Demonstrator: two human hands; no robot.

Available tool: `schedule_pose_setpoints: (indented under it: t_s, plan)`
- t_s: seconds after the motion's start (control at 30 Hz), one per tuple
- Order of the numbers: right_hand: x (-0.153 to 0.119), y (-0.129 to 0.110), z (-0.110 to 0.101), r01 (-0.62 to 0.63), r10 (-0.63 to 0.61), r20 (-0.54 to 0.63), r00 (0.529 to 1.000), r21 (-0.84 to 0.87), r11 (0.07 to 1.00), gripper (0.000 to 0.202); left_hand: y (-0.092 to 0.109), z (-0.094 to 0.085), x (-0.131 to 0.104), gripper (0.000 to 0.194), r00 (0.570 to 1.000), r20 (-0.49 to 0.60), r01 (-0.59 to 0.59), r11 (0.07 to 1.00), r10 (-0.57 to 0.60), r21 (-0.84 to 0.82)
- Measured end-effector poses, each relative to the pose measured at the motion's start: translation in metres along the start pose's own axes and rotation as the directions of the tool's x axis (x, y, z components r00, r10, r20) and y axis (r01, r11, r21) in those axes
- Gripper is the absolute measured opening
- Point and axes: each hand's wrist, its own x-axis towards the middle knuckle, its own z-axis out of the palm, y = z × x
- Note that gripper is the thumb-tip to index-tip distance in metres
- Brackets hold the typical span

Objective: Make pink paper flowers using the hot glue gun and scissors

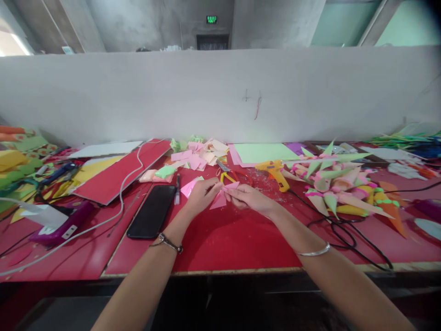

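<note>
My left hand (204, 195) and my right hand (248, 197) meet above the red tabletop (234, 248). Between their closed fingers is a small piece of pink paper (231, 186). Just behind the hands lie scissors with yellow handles (226, 176). Pink paper sheets (190, 186) rest beside my left hand, and another pink piece (219, 201) shows below the fingers. A pen (177, 189) and a black phone (152, 211) lie to the left.
A yellow glue gun (275, 174) lies right of the hands, its black cable (347, 236) looping near paper cones (330, 184). Leftward are a red board (120, 172), a white cable (121, 197) and a purple power strip (65, 225). Paper scraps (198, 156) lie behind.
</note>
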Motion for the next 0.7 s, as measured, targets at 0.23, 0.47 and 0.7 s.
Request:
schedule_pose_setpoints:
  t_s: [0.23, 0.47, 0.7]
  plan:
    - [0.0, -0.003, 0.009, 0.02, -0.059, -0.136, 0.989, -0.268, 0.963, 0.04, 0.002, 0.0, 0.002, 0.039, 0.994, 0.022, 0.112, 0.982, -0.11, -0.151]
    - [0.001, 0.004, 0.013, 0.083, -0.36, -0.179, 0.916, -0.793, 0.603, 0.03, 0.001, 0.001, 0.004, 0.04, 0.968, 0.051, 0.25, 0.934, -0.245, -0.254]
    - [0.0, 0.004, 0.015, -0.052, -0.338, -0.063, 0.939, -0.998, 0.042, 0.04, -0.001, 0.008, 0.004, 0.04, 0.848, 0.176, 0.521, 0.72, -0.501, -0.458]
